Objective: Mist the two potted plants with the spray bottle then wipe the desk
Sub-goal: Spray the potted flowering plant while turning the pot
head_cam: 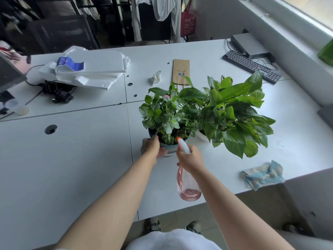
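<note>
Right hand (190, 157): grip clamped around the neck of the pink spray bottle (188, 186), which is held tilted, its white head and orange nozzle aimed into the near foliage of the small plant (163, 114). Whether a finger is on the trigger cannot be made out.

Left hand (152, 147): grip closed against the near left side of the small plant's teal pot (168, 147), steadying it on the table (72, 159).

Assessment: the misting step is in hand, first plant. No spray is visible. The next move appears to call for squeezing the trigger, then swinging the nozzle right to the large plant (234, 112), whose white pot (201, 136) stands just beside the teal one, leaves overlapping.

The blue cloth (263, 175) lies to the right, close to the table's near edge, well apart from the pots; wiping has not begun.

Room: the bottle's base hangs close to the near edge. The table is open to the left of the pots. Behind them lie a paper bag (181, 72) and a crumpled tissue (155, 77); foam packing (90, 67) sits far left, a keyboard (252, 65) far right. The large plant's leaves overhang the table between its pot and the cloth and may be brushed when reaching for it.
</note>
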Available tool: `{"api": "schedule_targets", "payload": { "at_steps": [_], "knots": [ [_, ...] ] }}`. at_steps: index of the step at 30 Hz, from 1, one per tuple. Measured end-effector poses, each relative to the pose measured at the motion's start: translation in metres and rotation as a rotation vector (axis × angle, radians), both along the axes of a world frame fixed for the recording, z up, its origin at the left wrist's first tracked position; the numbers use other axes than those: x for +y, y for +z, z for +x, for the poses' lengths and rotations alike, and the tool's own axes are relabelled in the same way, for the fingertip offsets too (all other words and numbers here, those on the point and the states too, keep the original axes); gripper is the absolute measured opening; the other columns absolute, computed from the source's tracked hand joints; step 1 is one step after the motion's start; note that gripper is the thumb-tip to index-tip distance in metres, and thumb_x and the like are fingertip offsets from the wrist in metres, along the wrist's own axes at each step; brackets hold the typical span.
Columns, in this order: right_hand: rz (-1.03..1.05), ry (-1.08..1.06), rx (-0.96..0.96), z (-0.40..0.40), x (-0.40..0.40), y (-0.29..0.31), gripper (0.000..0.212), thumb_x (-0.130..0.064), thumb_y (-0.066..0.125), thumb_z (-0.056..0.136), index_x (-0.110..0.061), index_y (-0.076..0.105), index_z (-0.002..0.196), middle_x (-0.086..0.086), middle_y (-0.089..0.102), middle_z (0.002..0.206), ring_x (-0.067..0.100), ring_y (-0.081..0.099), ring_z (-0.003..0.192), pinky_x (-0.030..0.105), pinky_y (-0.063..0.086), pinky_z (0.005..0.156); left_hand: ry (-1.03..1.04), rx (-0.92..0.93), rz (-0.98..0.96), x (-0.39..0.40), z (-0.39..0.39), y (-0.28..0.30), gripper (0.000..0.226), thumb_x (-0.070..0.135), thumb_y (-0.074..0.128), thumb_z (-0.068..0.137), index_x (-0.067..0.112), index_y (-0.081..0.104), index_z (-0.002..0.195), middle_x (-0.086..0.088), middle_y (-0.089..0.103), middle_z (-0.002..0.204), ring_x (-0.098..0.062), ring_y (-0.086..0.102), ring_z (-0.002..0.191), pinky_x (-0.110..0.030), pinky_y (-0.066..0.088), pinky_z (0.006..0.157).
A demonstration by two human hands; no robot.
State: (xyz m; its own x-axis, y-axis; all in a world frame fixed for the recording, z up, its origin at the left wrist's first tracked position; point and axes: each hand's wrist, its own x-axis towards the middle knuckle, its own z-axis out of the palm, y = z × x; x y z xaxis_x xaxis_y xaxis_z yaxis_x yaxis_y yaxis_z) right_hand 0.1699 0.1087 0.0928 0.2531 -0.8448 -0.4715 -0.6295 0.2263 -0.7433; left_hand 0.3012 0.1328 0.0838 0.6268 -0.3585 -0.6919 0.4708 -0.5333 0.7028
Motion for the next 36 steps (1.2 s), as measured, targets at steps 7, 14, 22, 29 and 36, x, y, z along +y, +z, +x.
{"api": "schedule_targets", "payload": {
  "at_steps": [7, 14, 22, 29, 36],
  "knots": [
    [0.000, 0.006, -0.015, -0.009, 0.011, -0.013, 0.017, -0.018, 0.051, 0.087, -0.003, 0.058, 0.080, 0.000, 0.054, 0.059, 0.023, 0.060, 0.057, 0.053, 0.060, 0.067, -0.077, 0.050, -0.030, -0.003, 0.005, 0.006, 0.023, 0.013, 0.039, 0.100, 0.000, 0.052, 0.086, -0.023, 0.068, 0.074, -0.031, 0.071, 0.065, -0.029, 0.059, 0.052],
    [-0.039, 0.001, -0.018, -0.007, 0.012, -0.013, 0.014, -0.017, 0.049, 0.078, -0.005, 0.057, 0.076, 0.001, 0.052, 0.061, 0.034, 0.063, 0.061, 0.054, 0.059, 0.066, -0.137, 0.243, -0.158, -0.008, -0.015, 0.006, 0.026, 0.012, 0.031, 0.100, -0.001, 0.052, 0.109, -0.025, 0.067, 0.084, -0.032, 0.065, 0.064, -0.033, 0.058, 0.057],
    [-0.038, 0.022, 0.045, -0.007, -0.001, -0.013, 0.023, -0.021, 0.044, 0.075, 0.000, 0.054, 0.079, 0.005, 0.053, 0.069, 0.029, 0.062, 0.064, 0.056, 0.059, 0.067, -0.020, -0.027, -0.146, -0.002, -0.010, -0.018, 0.012, 0.019, 0.055, 0.094, 0.009, 0.048, 0.096, -0.010, 0.063, 0.067, -0.020, 0.062, 0.054, -0.029, 0.056, 0.056],
    [-0.035, 0.008, 0.050, -0.010, 0.001, -0.007, 0.012, -0.013, 0.046, 0.080, -0.012, 0.049, 0.069, 0.002, 0.053, 0.060, 0.040, 0.071, 0.074, 0.049, 0.059, 0.067, 0.017, 0.093, -0.147, -0.003, -0.007, -0.019, 0.019, 0.021, 0.055, 0.096, 0.015, 0.047, 0.081, -0.006, 0.062, 0.069, -0.016, 0.064, 0.060, -0.027, 0.053, 0.056],
    [-0.015, -0.033, 0.028, -0.011, -0.001, -0.008, 0.013, -0.013, 0.048, 0.082, -0.006, 0.058, 0.080, 0.001, 0.056, 0.063, 0.032, 0.067, 0.068, 0.053, 0.060, 0.072, 0.000, 0.061, -0.113, -0.006, -0.007, -0.017, 0.018, 0.021, 0.053, 0.098, 0.014, 0.048, 0.082, -0.006, 0.064, 0.070, -0.014, 0.064, 0.058, -0.025, 0.053, 0.054]
  ]
}}
